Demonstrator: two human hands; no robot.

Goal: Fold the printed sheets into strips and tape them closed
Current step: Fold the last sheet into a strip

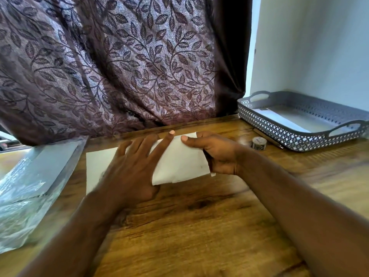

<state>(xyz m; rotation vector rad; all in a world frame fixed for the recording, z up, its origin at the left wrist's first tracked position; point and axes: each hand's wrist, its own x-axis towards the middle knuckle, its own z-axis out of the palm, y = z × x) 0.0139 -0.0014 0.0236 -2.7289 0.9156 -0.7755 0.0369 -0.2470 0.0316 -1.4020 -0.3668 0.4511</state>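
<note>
A white sheet (179, 164) lies on the wooden table (199, 226), its right part folded over toward the left. My left hand (131, 168) lies flat on the sheet with straight, spread fingers, pressing it down. My right hand (215, 152) grips the folded right edge, thumb on top of the paper and fingers curled beneath. A small roll of patterned tape (258, 143) stands on the table to the right of my right hand, apart from it.
A grey perforated tray (299, 140) with handles sits at the back right, holding white paper; a pen (267, 137) lies along its front. A clear plastic-wrapped pack (34, 180) lies at the left. A leaf-patterned curtain (119, 66) hangs behind the table.
</note>
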